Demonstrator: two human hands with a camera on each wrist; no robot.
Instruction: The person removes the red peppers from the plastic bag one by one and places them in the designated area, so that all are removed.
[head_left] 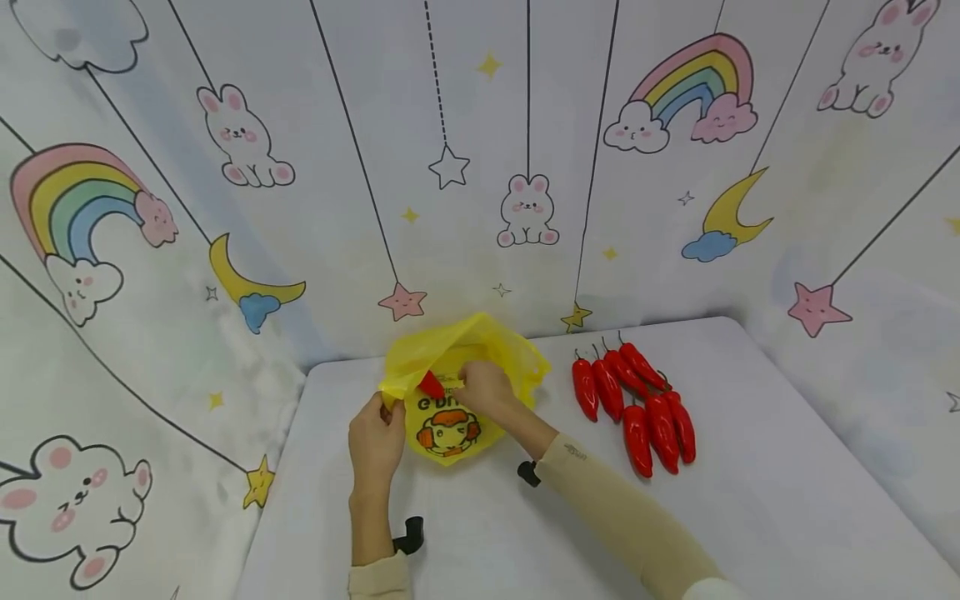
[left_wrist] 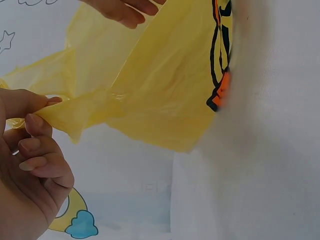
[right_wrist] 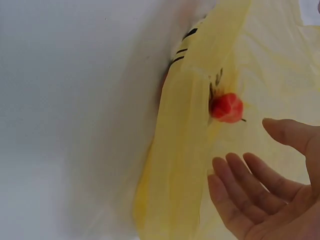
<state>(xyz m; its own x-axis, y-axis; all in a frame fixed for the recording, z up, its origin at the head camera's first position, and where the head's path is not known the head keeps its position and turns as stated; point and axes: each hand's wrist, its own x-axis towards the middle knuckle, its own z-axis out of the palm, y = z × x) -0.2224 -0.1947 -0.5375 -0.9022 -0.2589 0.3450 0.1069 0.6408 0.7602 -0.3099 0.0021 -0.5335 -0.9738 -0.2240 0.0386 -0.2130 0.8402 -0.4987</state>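
A yellow plastic bag [head_left: 417,358] with a cartoon print stands with its mouth open at the back of the table. My left hand [head_left: 377,437] pinches the bag's left edge between thumb and forefinger, as the left wrist view confirms. At the bag's mouth is my right hand [head_left: 486,390], its fingers relaxed and apart in the right wrist view, holding nothing. A red chili pepper [right_wrist: 228,108] shows inside the bag, a short distance from those fingertips. How much else lies in the bag is hidden by its wall.
Several red chili peppers [head_left: 637,440] with dark stems lie in two rough rows to the right of the bag on the white table [head_left: 750,500]. A wall cloth [head_left: 450,242] printed with rabbits, stars and rainbows rises behind and at the sides.
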